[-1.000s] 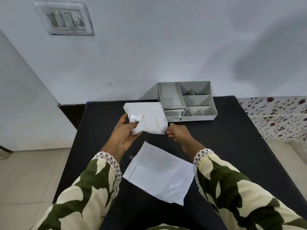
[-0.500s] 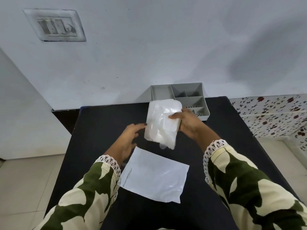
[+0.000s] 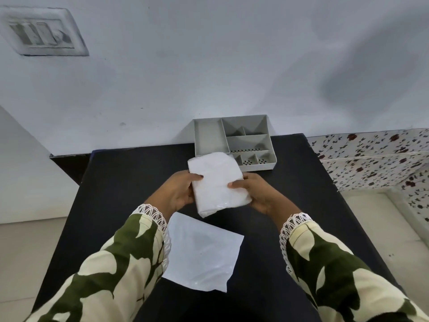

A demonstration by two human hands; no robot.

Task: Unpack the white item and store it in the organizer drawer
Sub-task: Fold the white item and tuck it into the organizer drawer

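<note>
A folded white item [image 3: 218, 182], wrapped in thin clear plastic, is held above the black table [image 3: 111, 182]. My left hand [image 3: 177, 192] grips its left edge and my right hand [image 3: 257, 192] grips its right edge. Just behind it, against the wall, stands the grey organizer [image 3: 234, 141] with several open compartments on top. The white item hides the organizer's front left corner and its drawers. An empty flat white packet [image 3: 204, 252] lies on the table below my hands.
A white wall rises directly behind the table, with a switch plate [image 3: 41, 31] at the upper left. A floral-patterned surface [image 3: 376, 156] adjoins the table's right side. Light floor tiles show on both sides of the table.
My left hand has come back onto the white item, so both hands hold it. The item has turned from upright to flatter and dropped lower in front of the organizer.
</note>
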